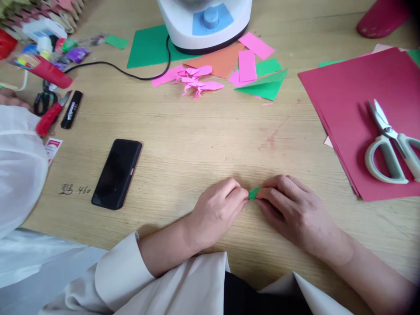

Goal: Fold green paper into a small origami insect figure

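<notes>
A small folded piece of green paper (253, 193) lies low on the wooden table (197, 144), pinched between both hands. My left hand (215, 212) grips its left end with curled fingers. My right hand (290, 208) grips its right end. Most of the paper is hidden by my fingertips. Both wrists rest near the table's front edge.
A black phone (117, 173) lies to the left. A stack of dark red paper (367, 113) with scissors (390, 146) on it is at the right. Pink folded paper (197, 81), pink, green and orange sheets and a white appliance (205, 22) sit at the back. Markers and clutter are far left.
</notes>
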{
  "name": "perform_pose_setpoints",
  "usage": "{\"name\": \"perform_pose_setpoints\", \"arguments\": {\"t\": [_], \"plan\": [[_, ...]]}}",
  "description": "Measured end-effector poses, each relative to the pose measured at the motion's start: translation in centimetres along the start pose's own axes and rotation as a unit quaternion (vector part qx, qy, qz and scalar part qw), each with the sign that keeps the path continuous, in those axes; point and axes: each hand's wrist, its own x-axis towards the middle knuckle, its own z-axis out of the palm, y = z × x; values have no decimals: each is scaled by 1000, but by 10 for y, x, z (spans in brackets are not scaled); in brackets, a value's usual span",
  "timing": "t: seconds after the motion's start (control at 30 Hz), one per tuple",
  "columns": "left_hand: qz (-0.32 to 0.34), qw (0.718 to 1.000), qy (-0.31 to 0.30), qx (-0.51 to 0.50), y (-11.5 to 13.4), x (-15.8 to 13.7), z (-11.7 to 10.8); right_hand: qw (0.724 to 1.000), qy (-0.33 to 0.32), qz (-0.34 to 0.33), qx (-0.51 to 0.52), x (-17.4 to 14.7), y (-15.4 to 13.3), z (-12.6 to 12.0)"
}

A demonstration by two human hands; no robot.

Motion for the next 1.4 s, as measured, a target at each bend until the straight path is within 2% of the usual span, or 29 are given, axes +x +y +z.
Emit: {"name": "perform_pose_setpoints", "arguments": {"t": [0.37,1.0,1.4], "plan": [[-24,999,29,7,-3,-4,-1,997,17,68,44,5,-7,1],[-33,996,74,29,1,2,5,991,14,118,57,11,-12,2],[-31,994,75,74,2,5,6,989,11,141,53,12,-13,5]]}}
